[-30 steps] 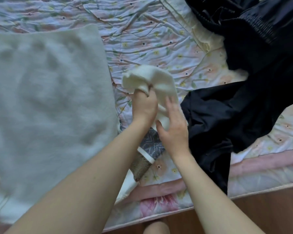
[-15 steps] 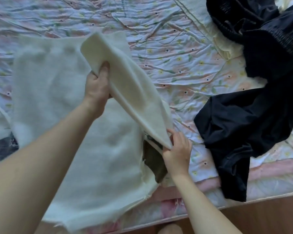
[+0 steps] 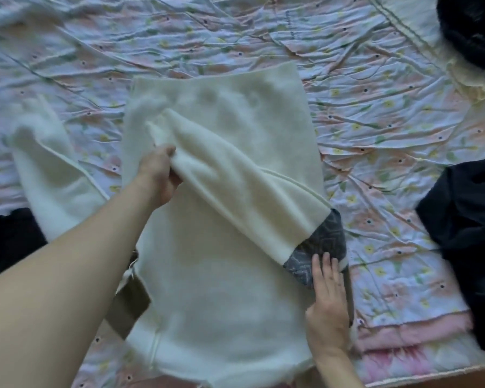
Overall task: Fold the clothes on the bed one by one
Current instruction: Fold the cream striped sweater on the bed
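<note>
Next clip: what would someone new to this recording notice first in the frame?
The cream garment spread across the middle of the floral bed sheet draws the eye, its right sleeve folded diagonally over the body. The left hand grips that sleeve near its cuff, while the right hand presses flat at the shoulder, where grey patterned fabric shows. Dark clothes lie at the right edge.

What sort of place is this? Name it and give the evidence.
Most likely a bedroom at home. A floral quilted bedspread covers a bed, a cream garment lies spread on it for folding, and dark clothes wait beside it.
</note>
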